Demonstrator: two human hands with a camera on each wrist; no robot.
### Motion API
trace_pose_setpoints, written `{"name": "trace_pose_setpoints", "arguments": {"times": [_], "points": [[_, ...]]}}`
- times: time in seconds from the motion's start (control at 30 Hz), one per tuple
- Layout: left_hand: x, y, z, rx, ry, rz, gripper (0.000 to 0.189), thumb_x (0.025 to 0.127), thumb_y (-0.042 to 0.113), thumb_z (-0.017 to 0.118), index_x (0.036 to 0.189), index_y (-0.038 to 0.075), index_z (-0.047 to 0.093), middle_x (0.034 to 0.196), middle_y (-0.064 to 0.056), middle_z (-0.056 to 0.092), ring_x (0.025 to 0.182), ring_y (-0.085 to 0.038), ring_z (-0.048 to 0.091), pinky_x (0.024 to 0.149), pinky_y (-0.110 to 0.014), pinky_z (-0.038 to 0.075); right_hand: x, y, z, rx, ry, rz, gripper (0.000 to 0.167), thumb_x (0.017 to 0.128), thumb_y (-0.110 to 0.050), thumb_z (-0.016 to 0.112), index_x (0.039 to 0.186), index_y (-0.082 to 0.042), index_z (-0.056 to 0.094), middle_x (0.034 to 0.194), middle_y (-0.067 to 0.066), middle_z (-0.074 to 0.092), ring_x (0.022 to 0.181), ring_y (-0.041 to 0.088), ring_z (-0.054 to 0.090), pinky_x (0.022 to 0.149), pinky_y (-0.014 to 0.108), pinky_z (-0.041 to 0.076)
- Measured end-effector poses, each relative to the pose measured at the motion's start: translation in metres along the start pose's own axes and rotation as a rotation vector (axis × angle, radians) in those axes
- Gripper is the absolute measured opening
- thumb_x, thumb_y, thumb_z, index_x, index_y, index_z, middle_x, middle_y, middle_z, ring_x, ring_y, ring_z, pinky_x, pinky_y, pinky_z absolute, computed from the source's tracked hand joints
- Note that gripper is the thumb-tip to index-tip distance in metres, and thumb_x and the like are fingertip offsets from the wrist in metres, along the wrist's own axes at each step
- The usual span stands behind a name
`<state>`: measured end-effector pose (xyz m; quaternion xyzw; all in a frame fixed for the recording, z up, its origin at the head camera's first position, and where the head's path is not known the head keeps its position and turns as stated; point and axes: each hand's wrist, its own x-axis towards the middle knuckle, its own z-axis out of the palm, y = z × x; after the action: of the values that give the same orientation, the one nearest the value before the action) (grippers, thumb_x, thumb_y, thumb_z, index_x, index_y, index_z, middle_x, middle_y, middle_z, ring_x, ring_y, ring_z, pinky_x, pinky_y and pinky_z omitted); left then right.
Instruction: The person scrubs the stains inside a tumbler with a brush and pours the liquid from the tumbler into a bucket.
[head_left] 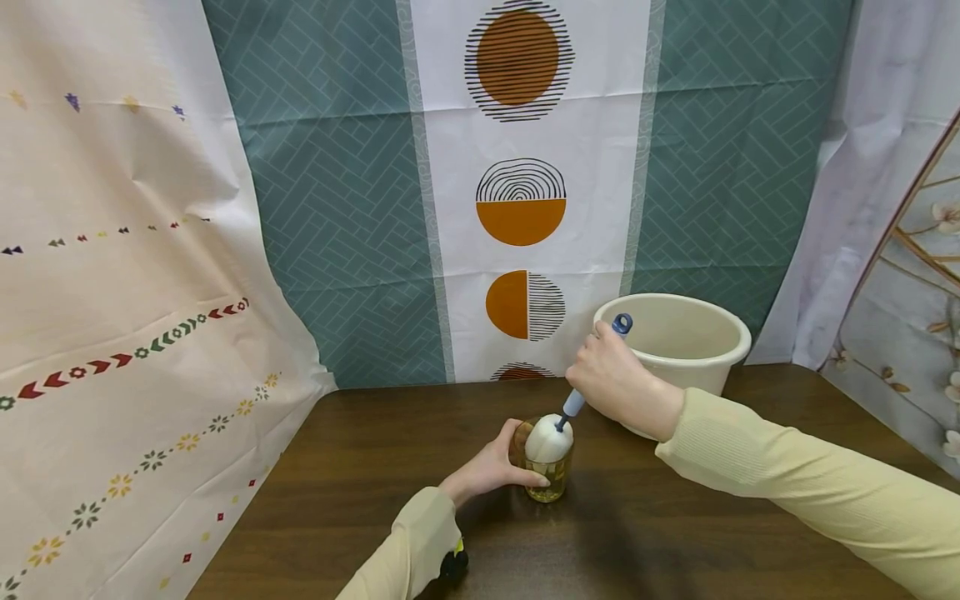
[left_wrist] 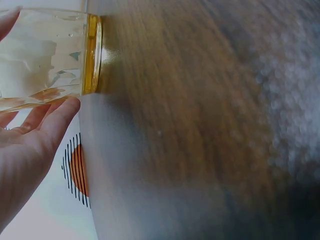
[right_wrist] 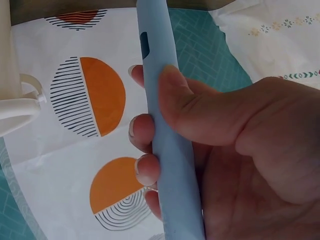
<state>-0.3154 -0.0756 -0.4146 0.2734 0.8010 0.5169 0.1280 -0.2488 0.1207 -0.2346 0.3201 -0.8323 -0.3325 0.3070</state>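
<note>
In the head view my left hand (head_left: 491,467) holds an amber-tinted drinking glass (head_left: 553,483) near the middle of the wooden table, thumb on the near side. Fingers (left_wrist: 62,117) and thumb appear on opposite sides of the glass (left_wrist: 45,60) in the left wrist view. A sponge cup brush (head_left: 547,440) has its white head pushed into the glass mouth, the top still showing above the rim. My right hand (head_left: 618,379) grips the brush's light blue handle (right_wrist: 167,125), fingers wrapped round it, the handle slanting up to the right. The lower sponge looks blurred through the glass.
A cream plastic basin (head_left: 675,358) stands behind the right hand at the back of the wooden table (head_left: 360,467). Patterned cloths hang behind and on both sides. A small black and yellow object (head_left: 454,562) shows by the left sleeve.
</note>
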Motion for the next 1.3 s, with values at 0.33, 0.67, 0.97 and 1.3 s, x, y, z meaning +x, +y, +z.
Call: {"name": "trace_pose_setpoints", "arguments": {"times": [0.33, 0.67, 0.97, 1.3], "points": [[0.000, 0.000, 0.000, 0.014, -0.001, -0.006, 0.069, 0.072, 0.027, 0.077, 0.123, 0.016, 0.033, 0.110, 0.002, 0.050, 0.099, -0.015, 0.048, 0.082, -0.037, 0.038, 0.001, 0.003, -0.004, -0.039, 0.016, -0.019, 0.023, 0.073, -0.008, 0.068, 0.054, -0.015, 0.056, 0.053, 0.003, 0.048, 0.053, 0.020, 0.044, 0.063, 0.036, 0.031], [0.000, -0.001, 0.000, 0.036, 0.002, -0.012, 0.068, 0.072, 0.030, 0.076, 0.123, 0.019, 0.033, 0.110, 0.002, 0.048, 0.101, -0.015, 0.047, 0.084, -0.039, 0.037, 0.002, -0.007, -0.011, -0.088, -0.009, -0.021, 0.018, 0.075, -0.011, 0.068, 0.059, -0.018, 0.062, 0.056, 0.002, 0.052, 0.056, 0.020, 0.041, 0.066, 0.037, 0.030], [-0.001, 0.000, 0.000, 0.022, 0.005, -0.014, 0.068, 0.071, 0.029, 0.077, 0.123, 0.019, 0.034, 0.110, 0.002, 0.049, 0.101, -0.015, 0.047, 0.084, -0.038, 0.038, 0.006, -0.013, -0.018, -0.176, -0.001, -0.043, 0.018, 0.077, -0.016, 0.067, 0.060, -0.020, 0.063, 0.062, 0.001, 0.058, 0.059, 0.019, 0.041, 0.068, 0.036, 0.028], [-0.002, 0.002, 0.000, 0.021, 0.001, -0.015, 0.070, 0.072, 0.028, 0.077, 0.125, 0.016, 0.032, 0.111, 0.002, 0.049, 0.102, -0.016, 0.047, 0.084, -0.039, 0.038, 0.012, -0.003, -0.015, -0.171, -0.002, -0.092, 0.018, 0.077, -0.015, 0.068, 0.061, -0.019, 0.062, 0.062, 0.001, 0.056, 0.063, 0.020, 0.042, 0.068, 0.036, 0.027]]}}
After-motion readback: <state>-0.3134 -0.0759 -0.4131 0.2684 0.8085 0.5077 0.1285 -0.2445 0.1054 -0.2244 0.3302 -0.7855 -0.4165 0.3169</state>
